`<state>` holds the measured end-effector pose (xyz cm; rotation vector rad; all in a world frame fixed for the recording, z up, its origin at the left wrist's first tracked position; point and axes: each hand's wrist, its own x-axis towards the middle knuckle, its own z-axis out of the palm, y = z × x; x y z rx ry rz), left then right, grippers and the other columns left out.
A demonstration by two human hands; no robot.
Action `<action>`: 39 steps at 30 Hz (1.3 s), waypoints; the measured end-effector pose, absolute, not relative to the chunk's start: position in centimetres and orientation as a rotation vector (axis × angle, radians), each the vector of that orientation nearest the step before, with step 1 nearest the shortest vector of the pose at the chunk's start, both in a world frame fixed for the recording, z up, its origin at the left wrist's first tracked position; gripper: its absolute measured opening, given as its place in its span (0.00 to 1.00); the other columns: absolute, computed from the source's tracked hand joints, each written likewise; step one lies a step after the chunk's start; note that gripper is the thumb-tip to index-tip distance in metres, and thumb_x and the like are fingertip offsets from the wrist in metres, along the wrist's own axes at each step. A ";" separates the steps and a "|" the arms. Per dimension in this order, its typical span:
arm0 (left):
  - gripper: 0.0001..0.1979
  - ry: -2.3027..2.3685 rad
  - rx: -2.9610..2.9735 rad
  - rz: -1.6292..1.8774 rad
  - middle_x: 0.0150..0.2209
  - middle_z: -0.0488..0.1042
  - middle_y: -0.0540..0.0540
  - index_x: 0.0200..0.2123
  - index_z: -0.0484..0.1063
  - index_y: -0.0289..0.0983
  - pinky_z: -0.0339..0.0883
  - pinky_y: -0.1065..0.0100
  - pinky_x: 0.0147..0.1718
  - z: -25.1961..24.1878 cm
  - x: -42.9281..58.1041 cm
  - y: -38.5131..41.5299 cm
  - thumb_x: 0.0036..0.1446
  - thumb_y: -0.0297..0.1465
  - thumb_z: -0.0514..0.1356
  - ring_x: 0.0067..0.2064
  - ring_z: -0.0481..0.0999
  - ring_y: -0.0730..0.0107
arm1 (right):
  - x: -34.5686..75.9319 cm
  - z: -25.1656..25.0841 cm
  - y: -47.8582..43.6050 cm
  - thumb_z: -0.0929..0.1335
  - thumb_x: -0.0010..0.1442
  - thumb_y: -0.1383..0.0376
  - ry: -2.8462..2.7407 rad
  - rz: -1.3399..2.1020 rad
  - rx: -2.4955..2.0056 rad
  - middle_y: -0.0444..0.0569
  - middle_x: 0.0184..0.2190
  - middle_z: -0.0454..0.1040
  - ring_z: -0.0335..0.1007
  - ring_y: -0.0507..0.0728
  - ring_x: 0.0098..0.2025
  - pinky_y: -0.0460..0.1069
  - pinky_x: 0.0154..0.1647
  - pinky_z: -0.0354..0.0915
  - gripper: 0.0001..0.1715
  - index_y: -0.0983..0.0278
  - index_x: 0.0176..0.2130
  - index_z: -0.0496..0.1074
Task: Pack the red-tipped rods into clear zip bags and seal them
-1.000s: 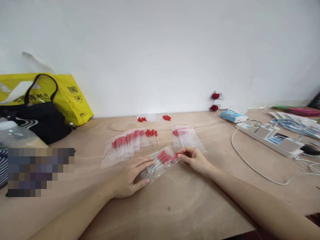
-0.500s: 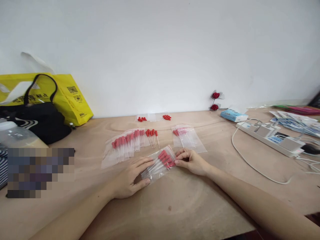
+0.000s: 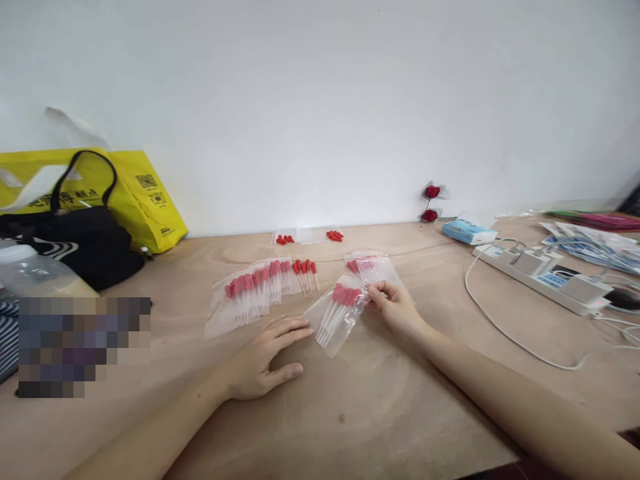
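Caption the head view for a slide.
Right hand grips a clear bag of red-bulbed droppers; left hand rests open on the table.

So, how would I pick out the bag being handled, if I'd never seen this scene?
On the wooden table, look between the left hand and the right hand. There sits a slanted clear plastic bag with red-topped droppers inside. Unlike the fanned row of bags behind it, this one has its right edge pinched in fingers.
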<state>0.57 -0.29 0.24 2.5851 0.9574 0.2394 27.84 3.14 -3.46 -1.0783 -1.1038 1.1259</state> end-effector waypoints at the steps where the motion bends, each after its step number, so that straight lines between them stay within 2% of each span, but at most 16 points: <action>1: 0.24 0.966 2.580 0.234 0.60 0.54 0.47 0.57 0.54 0.47 0.46 0.49 0.57 0.3 0.6 -0.3 0.58 0.40 0.51 0.60 0.52 0.56 | 28.3 -3.4 3.9 0.69 0.41 0.46 -1.106 1.085 -1.094 0.42 0.21 0.67 0.64 0.50 0.24 0.48 0.28 0.63 0.24 0.63 0.24 0.64; 4: 0.24 0.972 2.572 0.233 0.59 0.55 0.46 0.57 0.54 0.46 0.46 0.48 0.57 0.4 0.6 -0.5 0.58 0.40 0.52 0.60 0.53 0.55 | 30.0 -2.7 7.0 0.70 0.40 0.49 -1.187 0.942 -1.157 0.41 0.21 0.66 0.64 0.49 0.23 0.48 0.29 0.65 0.22 0.63 0.24 0.64; 10: 0.24 0.989 2.565 0.211 0.60 0.53 0.46 0.57 0.55 0.46 0.47 0.47 0.56 0.0 0.3 -0.4 0.58 0.41 0.52 0.60 0.51 0.54 | 32.7 -0.6 14.1 0.69 0.45 0.64 -1.296 0.793 -1.285 0.42 0.23 0.68 0.64 0.48 0.23 0.47 0.31 0.64 0.08 0.65 0.28 0.67; 12: 0.24 0.992 2.572 0.218 0.60 0.53 0.47 0.57 0.54 0.47 0.46 0.47 0.56 -0.3 0.2 -0.3 0.57 0.42 0.51 0.60 0.51 0.54 | 33.0 -0.5 15.6 0.67 0.47 0.66 -1.298 0.726 -1.362 0.43 0.26 0.68 0.66 0.48 0.26 0.48 0.34 0.64 0.07 0.65 0.30 0.67; 17: 0.24 1.011 2.580 0.289 0.59 0.55 0.47 0.56 0.57 0.47 0.48 0.49 0.56 -0.8 0.1 -0.5 0.57 0.43 0.52 0.60 0.52 0.54 | 34.3 -1.4 15.7 0.67 0.46 0.64 -1.194 0.491 -1.637 0.54 0.39 0.69 0.66 0.57 0.42 0.52 0.45 0.60 0.13 0.65 0.35 0.67; 19: 0.24 1.022 2.591 0.340 0.59 0.56 0.47 0.55 0.58 0.46 0.49 0.49 0.56 -0.8 0.2 -0.6 0.56 0.42 0.53 0.59 0.53 0.54 | 35.2 -1.8 14.7 0.68 0.45 0.60 -1.142 0.445 -1.737 0.57 0.39 0.69 0.65 0.61 0.44 0.54 0.44 0.60 0.19 0.66 0.37 0.67; 21: 0.23 1.026 2.600 0.351 0.58 0.57 0.47 0.55 0.59 0.46 0.48 0.50 0.56 -0.6 0.4 -0.7 0.56 0.42 0.53 0.59 0.54 0.55 | 35.9 -2.2 13.7 0.70 0.41 0.56 -1.146 0.466 -1.823 0.59 0.37 0.70 0.67 0.63 0.41 0.54 0.40 0.61 0.27 0.68 0.39 0.66; 23: 0.22 1.012 2.601 0.328 0.58 0.58 0.47 0.54 0.60 0.46 0.49 0.50 0.56 -0.4 0.5 -0.7 0.56 0.42 0.53 0.59 0.55 0.56 | 36.3 -2.5 12.7 0.72 0.37 0.56 -1.191 0.527 -1.890 0.57 0.33 0.71 0.69 0.62 0.36 0.52 0.33 0.63 0.32 0.68 0.40 0.67; 25: 0.22 1.010 2.591 0.329 0.58 0.58 0.47 0.54 0.60 0.46 0.49 0.50 0.56 -0.3 0.5 -0.6 0.56 0.42 0.53 0.59 0.55 0.56 | 36.6 -2.5 12.0 0.72 0.36 0.60 -1.228 0.570 -1.928 0.53 0.29 0.72 0.69 0.59 0.31 0.50 0.28 0.62 0.28 0.68 0.39 0.67; 27: 0.23 0.995 2.583 0.323 0.58 0.57 0.47 0.55 0.59 0.47 0.49 0.50 0.56 -0.4 0.4 -0.4 0.56 0.42 0.53 0.59 0.54 0.55 | 36.8 -1.9 11.3 0.70 0.40 0.64 -1.225 0.539 -1.923 0.51 0.26 0.71 0.69 0.58 0.29 0.48 0.27 0.62 0.21 0.68 0.37 0.68; 30: 0.23 0.960 2.583 0.281 0.59 0.56 0.47 0.55 0.58 0.47 0.47 0.50 0.57 -0.7 0.3 -0.2 0.56 0.42 0.53 0.59 0.54 0.55 | 37.0 0.1 10.1 0.66 0.48 0.65 -1.197 0.421 -1.842 0.50 0.29 0.70 0.69 0.55 0.30 0.47 0.28 0.62 0.12 0.66 0.35 0.67; 32: 0.23 0.994 2.568 0.310 0.58 0.57 0.47 0.55 0.59 0.47 0.48 0.50 0.56 -0.7 0.3 -0.2 0.56 0.42 0.53 0.59 0.54 0.55 | 36.4 1.7 9.1 0.64 0.50 0.64 -1.148 0.443 -1.625 0.48 0.30 0.69 0.69 0.52 0.27 0.46 0.26 0.63 0.08 0.64 0.33 0.66; 35: 0.23 1.057 2.519 0.372 0.58 0.57 0.47 0.55 0.57 0.47 0.52 0.51 0.55 -0.6 0.6 -0.3 0.56 0.42 0.52 0.58 0.55 0.56 | 33.7 3.3 7.4 0.67 0.49 0.61 -1.137 0.746 -1.238 0.43 0.26 0.67 0.65 0.48 0.19 0.45 0.21 0.63 0.09 0.63 0.30 0.65; 39: 0.25 1.143 2.355 0.622 0.59 0.54 0.45 0.58 0.47 0.44 0.51 0.55 0.56 -0.5 1.0 -0.3 0.60 0.41 0.48 0.59 0.55 0.60 | 27.9 2.1 5.3 0.70 0.44 0.59 -1.184 1.165 -1.069 0.42 0.20 0.67 0.63 0.49 0.16 0.45 0.16 0.61 0.13 0.63 0.25 0.64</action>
